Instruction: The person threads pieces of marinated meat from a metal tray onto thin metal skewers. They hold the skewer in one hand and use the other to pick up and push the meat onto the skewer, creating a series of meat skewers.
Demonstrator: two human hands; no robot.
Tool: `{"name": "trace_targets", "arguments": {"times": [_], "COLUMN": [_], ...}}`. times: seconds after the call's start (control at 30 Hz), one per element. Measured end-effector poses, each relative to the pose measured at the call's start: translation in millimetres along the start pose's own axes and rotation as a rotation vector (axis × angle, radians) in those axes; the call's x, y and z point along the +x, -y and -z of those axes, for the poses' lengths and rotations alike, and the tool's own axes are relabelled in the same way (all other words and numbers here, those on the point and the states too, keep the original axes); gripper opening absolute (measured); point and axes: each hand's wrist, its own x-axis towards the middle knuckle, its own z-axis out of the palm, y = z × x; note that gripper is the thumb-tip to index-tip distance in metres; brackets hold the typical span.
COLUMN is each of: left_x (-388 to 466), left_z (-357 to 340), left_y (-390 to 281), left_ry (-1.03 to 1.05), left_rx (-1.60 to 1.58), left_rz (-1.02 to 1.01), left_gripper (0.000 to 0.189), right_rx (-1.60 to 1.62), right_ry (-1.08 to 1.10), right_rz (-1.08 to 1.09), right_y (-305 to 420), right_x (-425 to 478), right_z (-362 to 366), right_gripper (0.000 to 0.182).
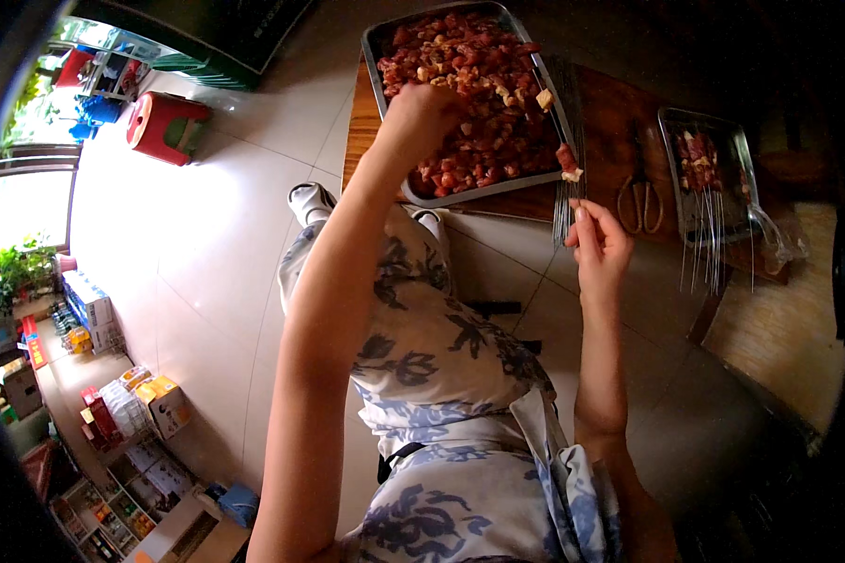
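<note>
My left hand point(422, 116) is over a metal tray point(484, 195) heaped with raw meat chunks point(465, 53). Its fingertips are blurred against the meat, so I cannot see whether they hold a piece. My right hand point(600, 243) pinches a thin skewer near the tray's right corner. Red meat point(567, 155) and a pale piece of fat point(572, 175) are threaded on that skewer. A bundle of bare metal skewers point(562, 229) lies along the tray's right side, just behind my right hand. One pale chunk point(545, 99) rests at the tray's right rim.
On the wooden table point(609, 105), scissors point(641, 204) lie right of the skewers. Farther right, a smaller metal tray point(689, 218) holds several loaded skewers point(700, 162), with a clear plastic bag point(781, 243) at its edge. A red stool point(162, 127) and boxes point(162, 405) stand to the left.
</note>
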Motion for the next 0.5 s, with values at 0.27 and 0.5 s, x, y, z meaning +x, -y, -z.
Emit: {"name": "trace_targets", "arguments": {"times": [0.27, 0.5], "left_x": [1.8, -3.1], "left_z": [26.0, 30.1], "left_y": [-7.8, -17.6], "left_ry": [0.023, 0.02], "left_rx": [-1.141, -1.311], "left_rz": [0.018, 0.047], "left_gripper": [0.025, 0.029], "right_rx": [-0.019, -0.111], "right_ry": [0.069, 0.16], "right_rz": [-0.004, 0.157], "right_y": [3.8, 18.6], "right_x": [-6.1, -11.5], "right_z": [5.8, -3.4], "right_gripper": [0.016, 0.016]}}
